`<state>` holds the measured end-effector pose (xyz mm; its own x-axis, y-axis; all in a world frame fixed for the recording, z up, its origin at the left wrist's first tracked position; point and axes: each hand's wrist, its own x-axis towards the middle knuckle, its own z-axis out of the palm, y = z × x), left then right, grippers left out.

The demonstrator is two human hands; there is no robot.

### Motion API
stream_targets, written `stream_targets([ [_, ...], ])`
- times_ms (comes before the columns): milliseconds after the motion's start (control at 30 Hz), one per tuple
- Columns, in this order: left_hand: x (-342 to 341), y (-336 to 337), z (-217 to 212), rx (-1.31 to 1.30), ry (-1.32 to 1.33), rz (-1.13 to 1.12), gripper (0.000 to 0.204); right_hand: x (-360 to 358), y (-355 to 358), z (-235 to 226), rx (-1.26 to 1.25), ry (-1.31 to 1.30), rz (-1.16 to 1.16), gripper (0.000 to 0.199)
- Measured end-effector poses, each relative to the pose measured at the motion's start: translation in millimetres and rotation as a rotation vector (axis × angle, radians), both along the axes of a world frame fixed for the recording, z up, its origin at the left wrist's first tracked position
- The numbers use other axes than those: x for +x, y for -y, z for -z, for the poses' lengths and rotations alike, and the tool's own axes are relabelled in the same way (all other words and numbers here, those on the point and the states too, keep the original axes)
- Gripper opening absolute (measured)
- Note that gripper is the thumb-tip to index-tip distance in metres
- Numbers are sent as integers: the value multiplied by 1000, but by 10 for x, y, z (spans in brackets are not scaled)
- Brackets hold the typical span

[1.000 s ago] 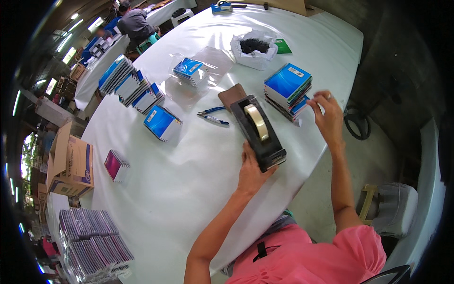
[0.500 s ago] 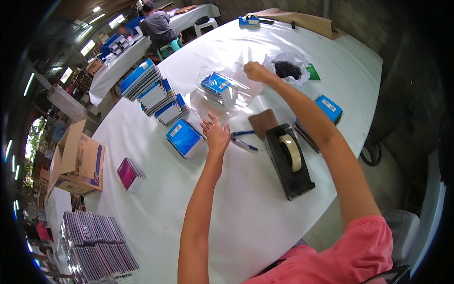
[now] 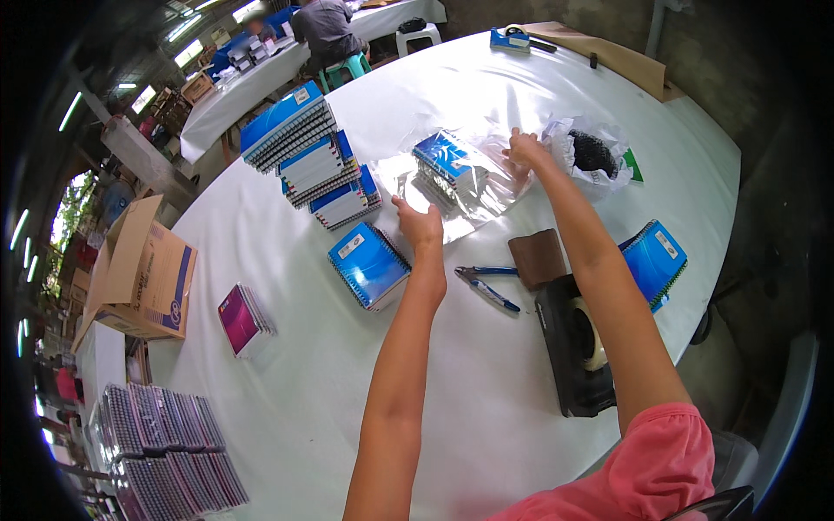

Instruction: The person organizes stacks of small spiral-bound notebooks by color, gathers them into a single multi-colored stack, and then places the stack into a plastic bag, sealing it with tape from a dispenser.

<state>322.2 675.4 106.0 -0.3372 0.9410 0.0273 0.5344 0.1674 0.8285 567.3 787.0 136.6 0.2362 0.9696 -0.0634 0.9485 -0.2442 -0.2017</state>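
Observation:
A small stack of blue spiral notebooks (image 3: pixel 445 156) rests on a clear plastic sheet (image 3: pixel 473 208) spread over the table. My left hand (image 3: pixel 420 226) is at the sheet's near left edge, thumb and fingers apart. My right hand (image 3: pixel 526 151) reaches the sheet's right edge, with thumb and forefinger apart; whether it touches the film is hard to see. Just left of my left wrist lies another blue notebook stack (image 3: pixel 369 265). Pliers with blue handles (image 3: pixel 488 285) and a brown pad (image 3: pixel 538 259) lie between my forearms. A black tape dispenser (image 3: pixel 565 356) is partly behind my right forearm.
Tall stacks of blue notebooks (image 3: pixel 295 130) stand at the far left. Nearer are purple notebooks (image 3: pixel 239 319), an open carton (image 3: pixel 148 282) and bundled notebooks (image 3: pixel 169 447). Crumpled white wrapping (image 3: pixel 563 143) holds something black at right. More blue notebooks (image 3: pixel 656 256) lie beyond my right forearm.
The view has shifted, so the table scene sits differently. My right hand has gone from a closed grip at the sheet's far corner to parted fingers at its right edge. The sheet lies flatter.

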Motion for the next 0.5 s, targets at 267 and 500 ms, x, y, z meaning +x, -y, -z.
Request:
stream_targets([
  [267,-100,-216,4,19,1132,-102,69,74,-97,-20,112,49,117,56],
  [500,118,-75,-397,-38,109,178,59,477,-239,-89,134,-161,169,36],
])
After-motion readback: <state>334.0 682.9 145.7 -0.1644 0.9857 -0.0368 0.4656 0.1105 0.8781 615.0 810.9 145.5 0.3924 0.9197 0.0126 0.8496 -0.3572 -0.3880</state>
